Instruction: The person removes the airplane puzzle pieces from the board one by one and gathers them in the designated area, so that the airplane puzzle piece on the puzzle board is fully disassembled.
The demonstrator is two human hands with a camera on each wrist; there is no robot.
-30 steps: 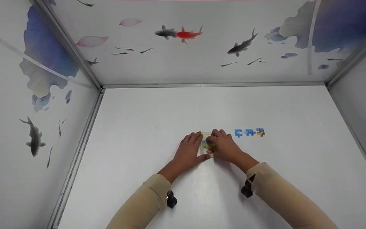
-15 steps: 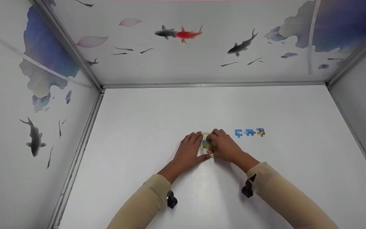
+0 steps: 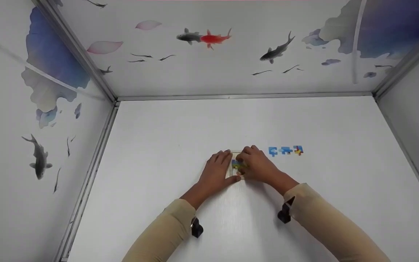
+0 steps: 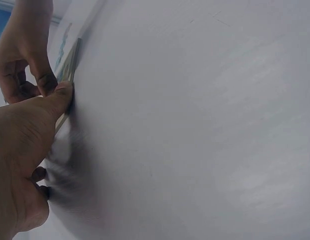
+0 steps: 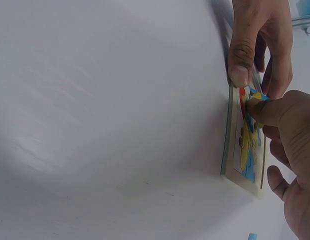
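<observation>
A small wooden puzzle frame (image 5: 227, 145) lies on the white table, partly filled with colourful jigsaw pieces (image 5: 248, 155). My left hand (image 3: 215, 170) holds the frame at its left side, the thumb on the near edge and the fingers reaching the far edge. Over the frame's right part, my right hand (image 3: 259, 165) pinches a yellowish puzzle piece (image 5: 260, 123) with thumb and fingers. Most of that piece is hidden by the fingers. In the left wrist view, the right hand (image 4: 27, 55) bends down over the frame, close to the left thumb.
Three loose jigsaw pieces lie in a row right of the frame: a blue one (image 3: 272, 151), another mostly blue one (image 3: 286, 150) and a blue, red and yellow one (image 3: 298, 150). Walls printed with fish (image 3: 215, 38) enclose the table's back and sides.
Both hands stay at the frame almost unmoved. My right wrist has shifted very slightly, and the loose pieces lie as before.
</observation>
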